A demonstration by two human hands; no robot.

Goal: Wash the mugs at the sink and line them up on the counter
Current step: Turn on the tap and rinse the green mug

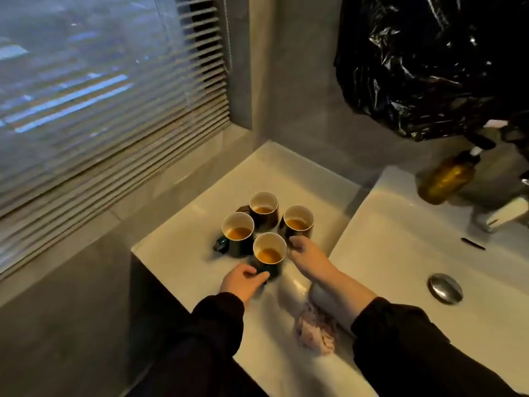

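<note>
On the white counter (183, 247) left of the sink (400, 253): four mugs (267, 224) clustered, brown liquid inside. Left hand (243, 282) pinching the nearest mug's (269, 252) handle; right hand (307, 257) loosely curled beside another mug (298, 222), contact unclear. Best lifted level, slowly, then tipped over the basin.

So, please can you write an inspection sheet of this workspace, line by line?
Surface: white counter left of the white sink, glossy.
Job's things: four dark mugs clustered on the counter, each holding brownish liquid; none washed.
Clutter: crumpled pinkish cloth; amber pump bottle; black plastic bag above.
Grips: left hand closed on the nearest mug's handle; right hand touching the right mug, grasp unclear.
Cables: nothing seen.
Surroundings: window blinds on the left, grey wall.
</note>
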